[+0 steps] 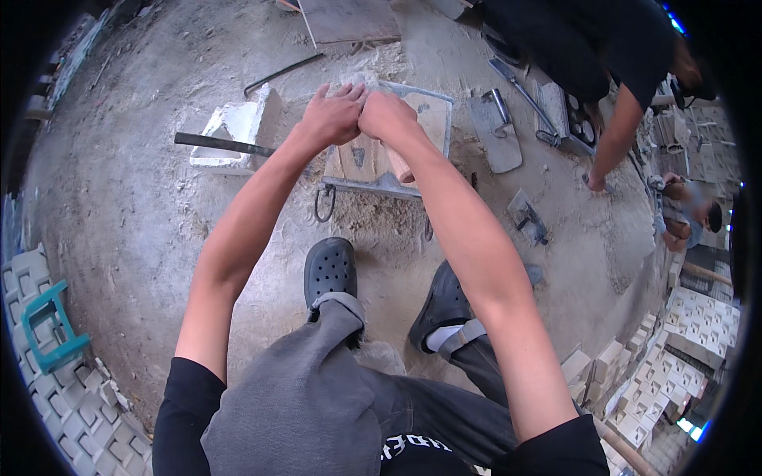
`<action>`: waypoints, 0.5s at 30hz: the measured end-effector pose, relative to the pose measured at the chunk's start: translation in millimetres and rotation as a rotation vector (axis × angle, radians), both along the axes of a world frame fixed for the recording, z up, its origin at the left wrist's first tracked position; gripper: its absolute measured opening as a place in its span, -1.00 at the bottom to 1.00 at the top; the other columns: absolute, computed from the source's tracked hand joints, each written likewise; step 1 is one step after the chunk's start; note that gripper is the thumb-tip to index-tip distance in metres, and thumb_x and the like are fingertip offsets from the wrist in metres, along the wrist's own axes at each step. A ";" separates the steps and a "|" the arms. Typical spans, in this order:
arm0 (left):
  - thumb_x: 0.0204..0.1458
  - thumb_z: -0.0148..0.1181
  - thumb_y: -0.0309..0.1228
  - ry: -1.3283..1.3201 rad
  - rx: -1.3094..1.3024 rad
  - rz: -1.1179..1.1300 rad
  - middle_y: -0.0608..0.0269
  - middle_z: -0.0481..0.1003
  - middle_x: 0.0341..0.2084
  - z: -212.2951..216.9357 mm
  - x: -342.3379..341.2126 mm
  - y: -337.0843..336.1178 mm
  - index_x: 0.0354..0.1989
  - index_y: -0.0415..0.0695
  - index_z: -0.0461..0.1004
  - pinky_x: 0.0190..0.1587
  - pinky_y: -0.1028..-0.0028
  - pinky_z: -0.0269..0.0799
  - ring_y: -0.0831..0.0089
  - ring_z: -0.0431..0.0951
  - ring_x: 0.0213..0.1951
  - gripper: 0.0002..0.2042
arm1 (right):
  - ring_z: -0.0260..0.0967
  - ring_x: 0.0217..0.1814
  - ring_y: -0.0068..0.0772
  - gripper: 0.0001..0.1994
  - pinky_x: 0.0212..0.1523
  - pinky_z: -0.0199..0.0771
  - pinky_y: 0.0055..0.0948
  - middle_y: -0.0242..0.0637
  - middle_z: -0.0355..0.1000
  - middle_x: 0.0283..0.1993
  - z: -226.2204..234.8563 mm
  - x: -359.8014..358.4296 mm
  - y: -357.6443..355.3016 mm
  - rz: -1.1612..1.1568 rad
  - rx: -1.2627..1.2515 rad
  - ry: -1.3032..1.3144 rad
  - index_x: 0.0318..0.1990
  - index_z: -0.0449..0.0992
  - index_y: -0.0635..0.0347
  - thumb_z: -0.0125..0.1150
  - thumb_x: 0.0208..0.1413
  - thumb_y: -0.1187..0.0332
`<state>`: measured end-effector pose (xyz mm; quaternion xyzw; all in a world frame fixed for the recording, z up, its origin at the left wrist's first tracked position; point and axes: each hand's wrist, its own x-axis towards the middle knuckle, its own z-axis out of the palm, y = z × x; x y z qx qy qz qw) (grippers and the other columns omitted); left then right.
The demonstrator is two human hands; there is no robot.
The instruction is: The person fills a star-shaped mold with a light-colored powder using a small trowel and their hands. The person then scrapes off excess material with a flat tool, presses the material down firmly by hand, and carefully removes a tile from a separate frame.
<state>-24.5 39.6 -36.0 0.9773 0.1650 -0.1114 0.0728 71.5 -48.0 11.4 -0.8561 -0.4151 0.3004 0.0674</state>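
Note:
In front of my feet lies a rectangular metal-edged frame (373, 189) with a tan, wood-like surface inside and dark marks on it. My right hand (389, 119) is closed in a fist over it, and a round wooden handle (399, 165) sticks out below that fist toward me. The handle's other end is hidden. Beside it, touching at the knuckles, my left hand (333, 113) reaches over the frame's far left part with its fingers stretched out. A wire loop (325, 203) hangs from the frame's near left corner.
Left of the frame is a broken white block (230, 131) with a dark bar (222, 143) across it. A flat trowel (495, 131) and a smaller tool (528, 218) lie to the right. Another person's arm (623, 139) reaches down there. A teal stool (54, 325) stands far left.

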 end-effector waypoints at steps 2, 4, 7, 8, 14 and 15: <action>0.13 0.05 -0.18 0.009 -0.079 -0.014 0.21 -0.02 0.46 -3.7 1.4 -0.6 0.42 -0.03 0.08 0.42 -0.04 -0.08 0.21 -0.04 0.46 -0.35 | 0.53 0.02 0.01 -0.71 0.03 0.52 -0.14 -0.05 0.59 -0.15 -9.0 3.9 0.5 0.020 -0.034 -0.037 -0.11 0.60 0.24 0.08 0.03 0.38; 0.14 0.03 -0.16 0.030 -0.056 -0.025 0.21 -0.02 0.46 -10.1 -10.9 -16.8 0.42 -0.04 0.07 0.42 -0.04 -0.08 0.22 -0.03 0.46 -0.35 | 0.52 0.03 0.00 -0.71 0.05 0.51 -0.15 -0.03 0.59 -0.15 -14.0 -8.5 -15.1 -0.019 -0.030 -0.038 -0.10 0.60 0.24 0.09 0.06 0.36; 0.17 -0.05 -0.16 -0.028 -0.060 -0.020 0.19 -0.01 0.46 -18.5 -34.7 -51.9 0.42 -0.10 0.05 0.43 0.00 -0.10 0.23 -0.02 0.46 -0.35 | 0.52 0.02 0.02 -0.72 0.05 0.51 -0.12 0.03 0.58 -0.15 -12.7 -35.3 -53.6 -0.040 -0.072 -0.004 -0.11 0.60 0.24 0.11 0.08 0.32; 0.17 -0.06 -0.17 -0.046 -0.049 -0.031 0.19 0.00 0.45 -21.1 -43.3 -64.4 0.42 -0.12 0.05 0.43 0.01 -0.11 0.24 -0.02 0.46 -0.36 | 0.52 0.02 0.03 -0.72 0.04 0.52 -0.11 0.06 0.57 -0.15 -12.1 -43.3 -66.3 -0.041 -0.091 0.012 -0.11 0.60 0.24 0.12 0.09 0.31; 0.16 -0.07 -0.22 -0.088 -0.084 -0.055 0.18 0.07 0.43 -9.5 -92.0 -150.3 0.42 -0.14 0.07 0.45 0.08 -0.18 0.30 0.01 0.46 -0.37 | 0.53 -0.13 0.18 -0.71 -0.06 0.53 0.02 0.18 0.54 -0.24 -2.5 -91.9 -154.2 -0.108 -0.065 0.084 -0.11 0.58 0.27 0.06 0.11 0.31; 0.15 -0.07 -0.23 -0.107 -0.077 -0.047 0.18 0.08 0.43 -8.6 -99.6 -160.4 0.42 -0.14 0.07 0.45 0.09 -0.20 0.31 0.01 0.46 -0.37 | 0.52 -0.14 0.19 -0.71 -0.06 0.53 0.02 0.18 0.54 -0.25 1.7 -99.9 -163.9 -0.122 -0.054 0.084 -0.11 0.58 0.27 0.04 0.11 0.32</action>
